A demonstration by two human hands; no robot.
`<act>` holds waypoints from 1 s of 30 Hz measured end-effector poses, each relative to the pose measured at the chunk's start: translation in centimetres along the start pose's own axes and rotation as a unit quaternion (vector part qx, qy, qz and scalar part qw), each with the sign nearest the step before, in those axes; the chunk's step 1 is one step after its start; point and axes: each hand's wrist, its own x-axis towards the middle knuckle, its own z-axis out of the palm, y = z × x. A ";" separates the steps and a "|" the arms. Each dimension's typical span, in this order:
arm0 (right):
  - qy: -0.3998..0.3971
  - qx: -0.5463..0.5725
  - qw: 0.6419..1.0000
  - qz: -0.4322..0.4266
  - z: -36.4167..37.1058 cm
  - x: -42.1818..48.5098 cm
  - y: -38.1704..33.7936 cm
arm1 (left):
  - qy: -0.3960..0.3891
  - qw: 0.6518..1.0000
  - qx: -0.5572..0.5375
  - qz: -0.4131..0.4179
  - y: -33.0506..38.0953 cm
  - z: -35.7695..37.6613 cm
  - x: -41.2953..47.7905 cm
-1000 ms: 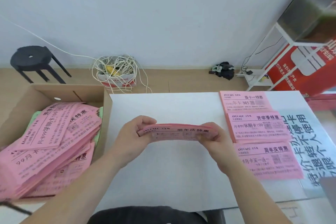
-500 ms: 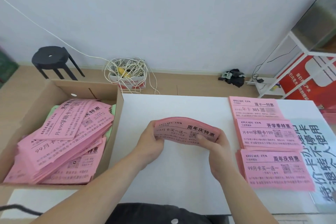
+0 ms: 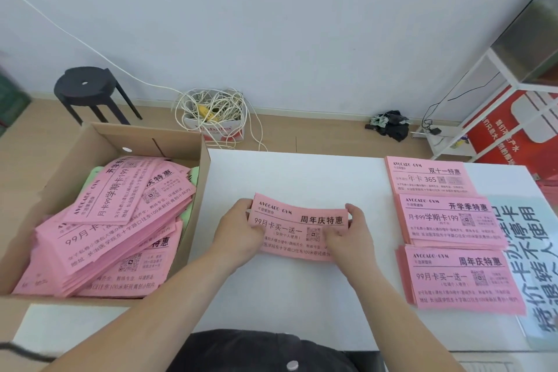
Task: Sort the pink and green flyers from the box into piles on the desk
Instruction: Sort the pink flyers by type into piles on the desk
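Observation:
A small stack of pink flyers (image 3: 297,225) is held over the middle of the white desk (image 3: 302,178). My left hand (image 3: 241,232) grips its left end and my right hand (image 3: 347,234) grips its right end. The cardboard box (image 3: 181,142) at the left holds a loose heap of pink flyers (image 3: 105,229), with green flyers (image 3: 96,175) peeking out beneath. Three pink piles lie in a column at the desk's right: a far pile (image 3: 428,178), a middle pile (image 3: 450,220) and a near pile (image 3: 462,278).
A pale printed sheet (image 3: 534,251) lies under the piles at the right edge. Behind the desk stand a black stool (image 3: 90,90), a box of tangled white cable (image 3: 214,118) and a white rack with a red sign (image 3: 513,118).
The stack in my hands has tilted from edge-on to face-up and come down toward the desk. The view has shifted so the box and piles sit further right.

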 end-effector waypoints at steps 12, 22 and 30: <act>-0.100 -0.403 0.890 -0.187 3.1 -2.8 -0.9 | 0.014 0.997 0.076 0.015 -1.9 -1.2 -0.9; -0.167 -0.344 0.914 -0.138 2.2 -2.0 -2.0 | 0.036 0.993 0.069 0.088 -3.7 -1.0 -2.4; -0.145 -0.256 0.953 -0.074 2.2 -3.0 -3.6 | -0.061 0.914 0.163 0.367 -3.1 0.2 -5.4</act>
